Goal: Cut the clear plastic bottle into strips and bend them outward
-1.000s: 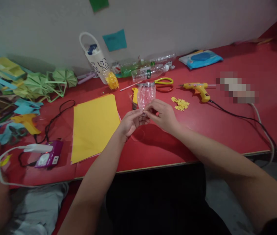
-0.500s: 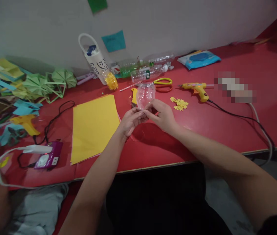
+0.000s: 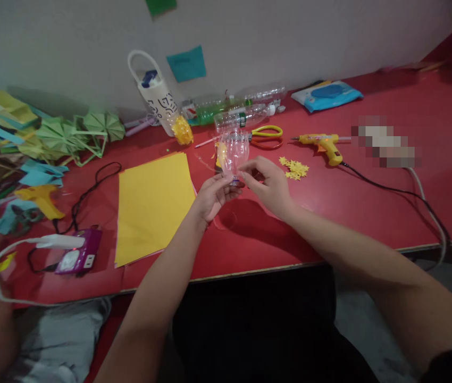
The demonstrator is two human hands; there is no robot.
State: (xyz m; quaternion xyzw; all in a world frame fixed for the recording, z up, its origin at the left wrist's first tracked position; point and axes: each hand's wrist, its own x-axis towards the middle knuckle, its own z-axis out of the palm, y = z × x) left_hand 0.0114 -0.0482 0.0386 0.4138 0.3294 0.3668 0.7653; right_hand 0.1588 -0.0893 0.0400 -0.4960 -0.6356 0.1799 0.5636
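Head cam, going left to right: middle left of the frame has a yellow sheet stack (image 3: 156,210) lying flat on the red table (image 3: 369,213). Dead centre, the left hand (image 3: 215,198) has its fingers closed around the narrow end of a clear plastic piece (image 3: 234,151), wide end up. Right hand (image 3: 269,186) has thumb and finger nearly together at that same end; can't tell if it's pinching anything. Piece looks already cut and shaped, imo. Just right of centre, the yellow stars (image 3: 298,169) are loose, none visibly stuck on. Can't tell what's left beyond that.
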